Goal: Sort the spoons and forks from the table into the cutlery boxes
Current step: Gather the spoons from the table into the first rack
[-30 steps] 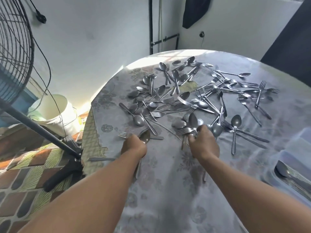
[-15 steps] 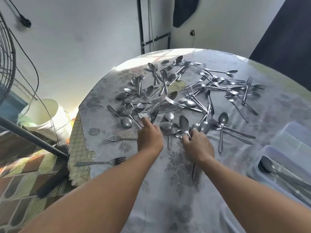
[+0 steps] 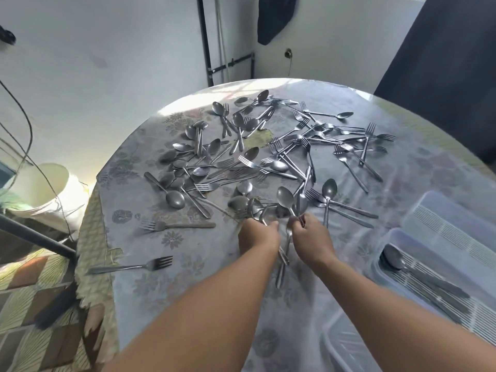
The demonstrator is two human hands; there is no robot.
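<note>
— Inspector: State of the hands?
— Clerk: Two in view. The left hand (image 3: 259, 234) grips a bunch of spoons (image 3: 256, 208), number uncertain. The right hand (image 3: 311, 233) pinches one spoon (image 3: 285, 197), bowl raised.
— Inspector: Cutlery on the table (image 3: 188, 304)?
— Clerk: A tangled heap (image 3: 268, 154) of spoons and forks across the middle, too overlapped to count. Two forks lie apart on the left: a nearer fork (image 3: 134, 266) at the edge, a farther fork (image 3: 177, 225) just beyond.
— Inspector: Boxes?
— Clerk: Two on the right. The near cutlery box (image 3: 386, 238) holds several spoons (image 3: 418, 272); the far cutlery box (image 3: 429, 200) stands just behind it
</note>
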